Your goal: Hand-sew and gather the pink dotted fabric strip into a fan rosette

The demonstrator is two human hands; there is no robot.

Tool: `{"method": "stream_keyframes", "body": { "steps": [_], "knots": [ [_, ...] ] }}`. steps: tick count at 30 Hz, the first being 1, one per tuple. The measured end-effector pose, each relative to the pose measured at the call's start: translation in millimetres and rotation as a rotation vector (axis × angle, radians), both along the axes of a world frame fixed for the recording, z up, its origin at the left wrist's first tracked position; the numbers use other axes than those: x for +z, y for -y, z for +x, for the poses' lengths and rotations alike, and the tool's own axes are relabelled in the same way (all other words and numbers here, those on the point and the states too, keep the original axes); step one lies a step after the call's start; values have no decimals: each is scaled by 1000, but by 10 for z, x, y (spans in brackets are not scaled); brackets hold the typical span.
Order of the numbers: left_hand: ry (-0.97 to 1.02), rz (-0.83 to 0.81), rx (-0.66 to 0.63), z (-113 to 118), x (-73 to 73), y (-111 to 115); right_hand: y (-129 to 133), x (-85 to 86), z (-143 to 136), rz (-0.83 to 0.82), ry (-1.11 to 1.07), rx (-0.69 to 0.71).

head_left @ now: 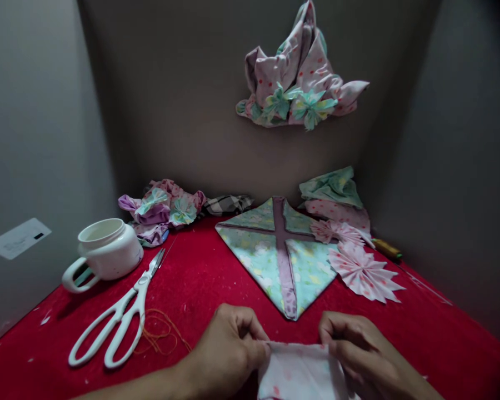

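Note:
A piece of pale pink fabric with red dots is stretched between my two hands at the bottom of the head view. My left hand pinches its upper left corner between thumb and finger. At the upper right corner, my right hand grips the same cloth in a pinch. The fabric's lower part runs out of the frame. Just beyond lies a folded green floral fabric square, set as a diamond with purple strips crossing on it. Two pleated pink dotted fabric fans rest at its right side.
White-handled scissors and a tangle of orange thread lie left on the red cloth. Behind stand a white mug and a fabric heap. A thread spool sits right; a fabric ornament hangs on the back wall.

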State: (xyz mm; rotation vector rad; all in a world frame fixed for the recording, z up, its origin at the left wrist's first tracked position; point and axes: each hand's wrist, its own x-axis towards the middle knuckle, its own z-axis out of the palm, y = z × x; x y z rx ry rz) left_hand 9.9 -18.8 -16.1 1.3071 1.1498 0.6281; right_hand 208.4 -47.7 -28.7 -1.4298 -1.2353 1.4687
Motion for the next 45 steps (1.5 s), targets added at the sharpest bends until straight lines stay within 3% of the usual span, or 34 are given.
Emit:
{"method": "stream_keyframes", "body": {
  "steps": [5,11,18,24,27,32,38,43,45],
  "knots": [
    [11,5,-7,19,1,3,21,36,-8,-49,-66,-2],
    [-6,-7,-6,25,38,6,125,31,-69,-82,-227,-211],
    [-6,-4,-6,11,10,12,120,-41,-62,-158,-458,-212],
    [-8,8,-9,6,9,-10,91,-84,-49,-129,-484,-141],
    [-14,14,-23,-3,-15,-13,94,-48,-50,-90,-418,-186],
    [-48,10,-57,-17,-66,0,17,-12,30,59,-95,-22],
    [-95,-16,-78,-17,-42,29,-5,30,87,130,63,23],
    [-54,-5,-51,-37,-30,61,40,138,97,483,414,119],
    [-54,54,-45,-53,-33,71,40,152,118,602,444,166]
  ]
}}
